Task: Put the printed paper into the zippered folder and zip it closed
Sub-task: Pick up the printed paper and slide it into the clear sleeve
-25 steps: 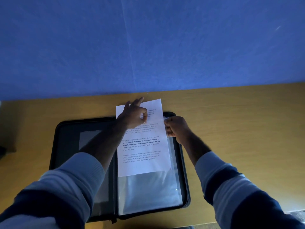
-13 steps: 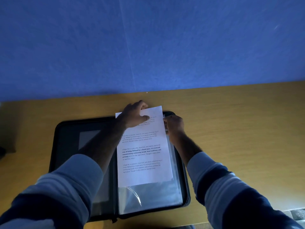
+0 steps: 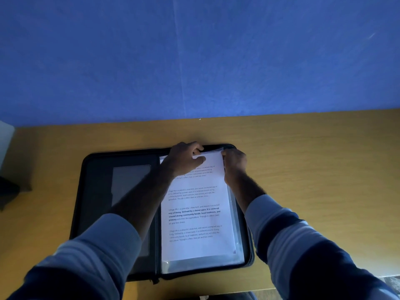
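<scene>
Since the earlier frame, the printed paper (image 3: pixel 195 215) is sitting lower in the clear sleeve (image 3: pixel 238 259), nearly fully inserted. Left hand (image 3: pixel 184 160) fingers (image 3: pixel 200 159) are pinching its top edge; right hand (image 3: pixel 234 164) fingers are gripping the top right corner. Its long axis is running toward the person. The zippered folder (image 3: pixel 97 191) is lying open on the desk (image 3: pixel 313 169), a blue wall (image 3: pixel 194 57) behind.

I see both forearms reaching forward, sleeves pushed back; the left hand (image 3: pixel 184 158) lies curled with thumb extended, the right hand (image 3: pixel 234 163) fingers pinched.
</scene>
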`<state>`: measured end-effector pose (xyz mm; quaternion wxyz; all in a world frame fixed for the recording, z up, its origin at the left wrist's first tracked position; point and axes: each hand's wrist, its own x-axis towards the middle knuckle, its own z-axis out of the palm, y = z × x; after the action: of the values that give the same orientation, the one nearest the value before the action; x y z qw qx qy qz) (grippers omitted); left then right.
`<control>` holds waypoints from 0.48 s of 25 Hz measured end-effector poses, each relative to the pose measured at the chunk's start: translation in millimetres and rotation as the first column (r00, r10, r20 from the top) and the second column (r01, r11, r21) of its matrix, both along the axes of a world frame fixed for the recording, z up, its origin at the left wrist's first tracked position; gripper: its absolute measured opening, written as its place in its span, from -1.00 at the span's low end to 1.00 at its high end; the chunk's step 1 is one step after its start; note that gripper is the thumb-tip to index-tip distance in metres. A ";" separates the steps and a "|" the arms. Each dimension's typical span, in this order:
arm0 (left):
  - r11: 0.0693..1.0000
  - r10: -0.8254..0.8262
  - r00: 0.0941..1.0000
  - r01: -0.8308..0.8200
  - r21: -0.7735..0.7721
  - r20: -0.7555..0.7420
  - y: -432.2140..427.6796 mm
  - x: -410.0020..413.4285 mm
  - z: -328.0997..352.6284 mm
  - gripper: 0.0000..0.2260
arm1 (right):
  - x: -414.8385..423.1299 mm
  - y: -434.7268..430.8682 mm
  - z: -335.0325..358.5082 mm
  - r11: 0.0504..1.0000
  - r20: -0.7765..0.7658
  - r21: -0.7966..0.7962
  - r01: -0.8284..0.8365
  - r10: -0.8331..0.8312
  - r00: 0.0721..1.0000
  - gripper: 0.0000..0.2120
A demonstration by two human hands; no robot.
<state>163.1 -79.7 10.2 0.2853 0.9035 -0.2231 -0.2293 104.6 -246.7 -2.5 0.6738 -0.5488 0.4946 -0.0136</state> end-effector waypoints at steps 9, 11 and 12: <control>0.998 0.023 0.979 -0.032 0.046 0.201 8.1 -4.9 4.8 -0.80 | -3.6 5.8 8.6 0.999 0.056 -0.044 -0.010 0.012 0.998 -0.86; 0.997 0.034 0.978 -0.047 0.061 0.205 11.0 -3.5 7.5 -0.82 | -3.4 7.7 9.5 0.999 0.058 -0.042 -0.008 0.010 0.998 -0.85; 0.997 0.032 0.985 -0.044 0.067 0.170 12.2 -3.2 8.1 -0.82 | -3.1 8.4 10.0 0.999 0.063 -0.039 -0.005 0.008 0.998 -0.84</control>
<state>159.9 -67.5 18.2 0.2374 0.9333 -0.2209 -0.1541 101.5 -238.4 7.5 0.6784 -0.5627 0.4709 -0.0384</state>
